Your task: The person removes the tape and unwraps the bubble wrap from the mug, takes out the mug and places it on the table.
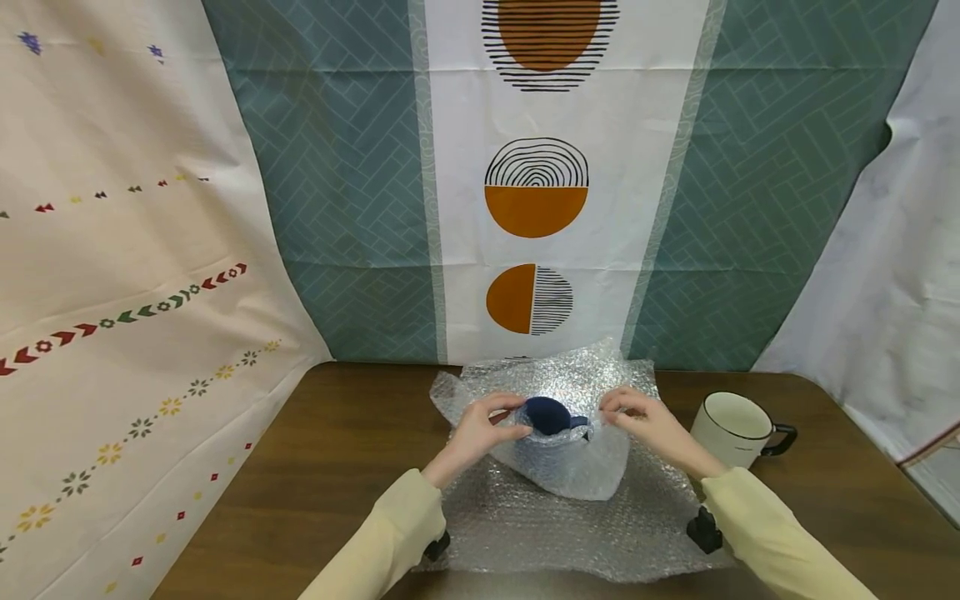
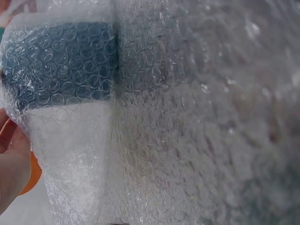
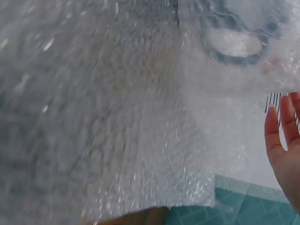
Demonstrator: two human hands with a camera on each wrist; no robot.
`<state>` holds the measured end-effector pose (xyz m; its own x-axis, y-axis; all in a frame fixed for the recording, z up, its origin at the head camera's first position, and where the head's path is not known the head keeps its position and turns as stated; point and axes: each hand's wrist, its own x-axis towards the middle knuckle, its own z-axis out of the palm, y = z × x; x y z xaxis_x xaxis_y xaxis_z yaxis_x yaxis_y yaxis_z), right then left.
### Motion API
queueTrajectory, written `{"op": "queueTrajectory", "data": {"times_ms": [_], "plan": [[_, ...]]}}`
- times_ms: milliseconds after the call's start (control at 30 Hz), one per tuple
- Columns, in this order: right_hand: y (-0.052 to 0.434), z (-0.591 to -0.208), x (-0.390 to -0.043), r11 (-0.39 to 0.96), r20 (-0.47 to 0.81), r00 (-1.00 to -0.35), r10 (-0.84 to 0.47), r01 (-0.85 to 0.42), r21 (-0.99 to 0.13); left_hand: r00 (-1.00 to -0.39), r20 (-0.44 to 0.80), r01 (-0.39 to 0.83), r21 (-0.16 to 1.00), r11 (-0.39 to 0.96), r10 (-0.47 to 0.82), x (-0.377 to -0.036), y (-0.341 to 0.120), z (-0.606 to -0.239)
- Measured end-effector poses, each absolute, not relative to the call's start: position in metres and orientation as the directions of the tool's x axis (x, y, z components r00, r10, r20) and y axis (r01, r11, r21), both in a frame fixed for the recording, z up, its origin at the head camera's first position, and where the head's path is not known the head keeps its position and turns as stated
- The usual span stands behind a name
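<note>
A dark blue mug (image 1: 547,415) stands on a bubble wrap sheet (image 1: 570,533), its front and sides covered by a raised fold of the wrap. At the mug's left side my left hand (image 1: 483,427) holds the bubble wrap against it, thumb toward the front and fingers toward the rim. My right hand (image 1: 637,418) pinches the wrap to the right of the mug's handle (image 1: 579,422). Through the plastic, the left wrist view shows the mug's blue wall (image 2: 61,65). In the right wrist view, the handle shows blurred behind wrap, with the right fingers (image 3: 272,131) near the wrap's edge.
A cream mug (image 1: 731,429) with a dark rim and black handle stands right of the sheet, close to my right forearm. The brown wooden table (image 1: 300,483) lies beneath everything. A patterned curtain (image 1: 345,208) hangs behind its far edge.
</note>
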<state>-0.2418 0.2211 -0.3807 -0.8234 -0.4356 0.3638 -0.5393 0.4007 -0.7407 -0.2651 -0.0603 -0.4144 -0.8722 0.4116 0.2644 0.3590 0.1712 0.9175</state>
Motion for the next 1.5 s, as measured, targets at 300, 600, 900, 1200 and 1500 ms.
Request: {"op": "queueTrajectory", "data": {"times_ms": [300,600,900,1200,1500], "plan": [[0.249,-0.397,-0.246,0.445,0.353,-0.848,-0.394,-0.513,-0.734,-0.851,0.278,0.369,0.920,0.130,0.446,-0.249,-0.061,-0.391],[0.272,-0.393,-0.239,0.474,0.319,-0.775,-0.545,-0.599,-0.646,-0.854,0.264,0.356,0.925,0.133,0.449,-0.245,-0.062,-0.385],[0.295,-0.383,-0.234,0.457,0.064,-0.734,-0.676,-0.486,-0.745,-0.857,0.257,0.354,0.923,0.147,0.447,-0.246,-0.062,-0.387],[0.304,-0.390,-0.233,0.467,-0.058,-0.675,-0.736,-0.443,-0.765,-0.855,0.255,0.355,0.922,0.153,0.452,-0.245,-0.063,-0.385],[0.303,-0.404,-0.227,0.532,-0.133,-0.668,-0.732,-0.439,-0.724,-0.858,0.253,0.351,0.924,0.152,0.447,-0.245,-0.063,-0.384]]}}
